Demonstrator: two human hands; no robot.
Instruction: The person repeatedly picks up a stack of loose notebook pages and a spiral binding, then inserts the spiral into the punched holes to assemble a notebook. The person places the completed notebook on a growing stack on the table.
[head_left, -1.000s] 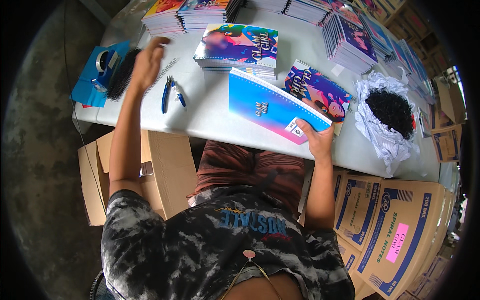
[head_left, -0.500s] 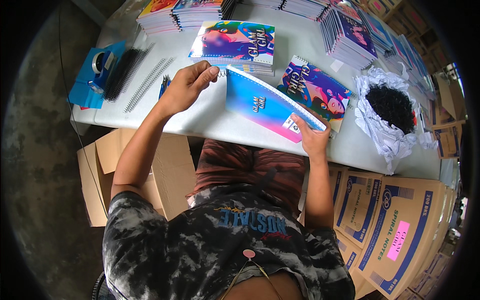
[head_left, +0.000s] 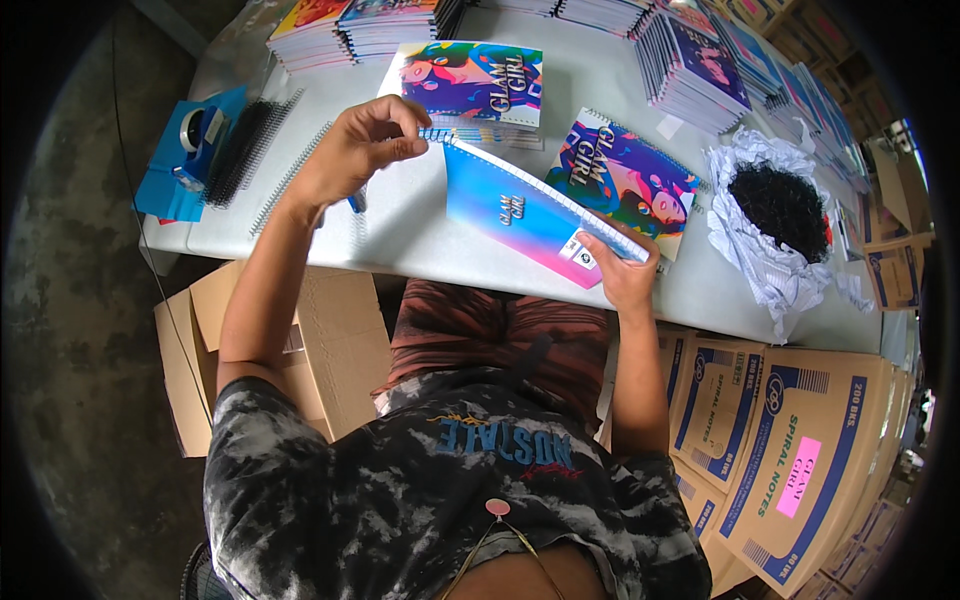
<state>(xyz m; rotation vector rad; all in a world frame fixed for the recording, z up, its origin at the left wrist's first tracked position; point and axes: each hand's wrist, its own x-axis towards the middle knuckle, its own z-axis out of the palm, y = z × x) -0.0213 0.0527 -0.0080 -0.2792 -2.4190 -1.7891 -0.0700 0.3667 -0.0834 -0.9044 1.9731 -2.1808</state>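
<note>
A notebook with a blue-to-pink cover is tilted above the near table edge. My right hand grips its right end, thumb on the cover. From the notebook's upper left corner sticks out a spiral wire coil. The curled fingers of my left hand close around the free end of this coil; the exact contact is partly hidden. Behind the notebook lies a stack of colourful unbound-looking notebooks. A spiral-bound notebook rests on the table just beyond my right hand.
At the left are a blue tape dispenser and loose spiral coils. Notebook stacks line the far side. Crumpled paper holds a black tangle of wire bits at the right. Cardboard boxes stand beside the table.
My left hand has shifted slightly up and left, its fingers more curled at the coil's end. The notebook has tilted slightly, still in my right hand.
</note>
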